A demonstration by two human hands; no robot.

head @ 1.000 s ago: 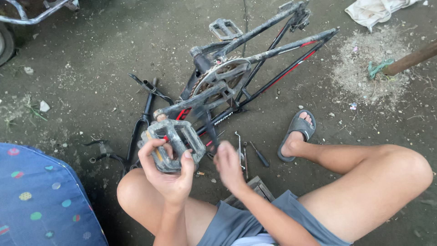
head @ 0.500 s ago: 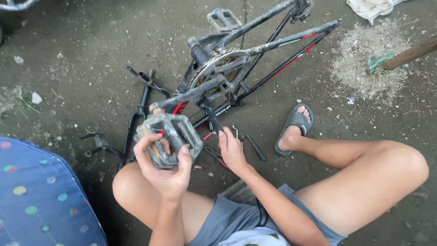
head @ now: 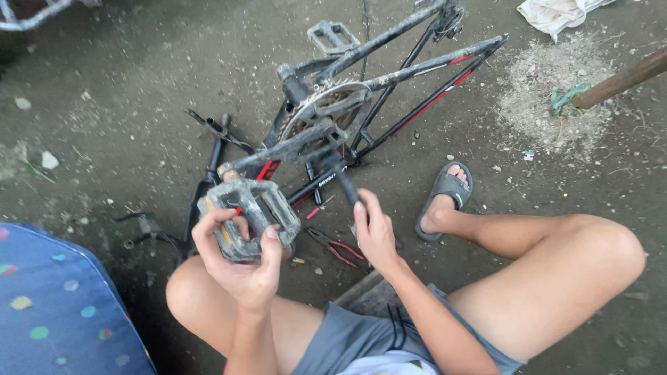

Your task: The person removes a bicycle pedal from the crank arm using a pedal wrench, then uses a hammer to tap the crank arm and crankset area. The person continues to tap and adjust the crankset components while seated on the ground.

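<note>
— Gripping what? 
— Left hand is wrapped around a grey pedal beside the crank arm, steadying it; right hand clasps a dark tool handle, apparently for leverage

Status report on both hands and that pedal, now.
Left hand gripping grey pedal, raised over knee. Right hand on dark tool handle at bike frame. Red-handled pliers on ground between hands.

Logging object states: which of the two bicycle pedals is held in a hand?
The grey pedal nearest the camera, gripped by the left hand. The other pedal lies untouched beyond the frame.
</note>
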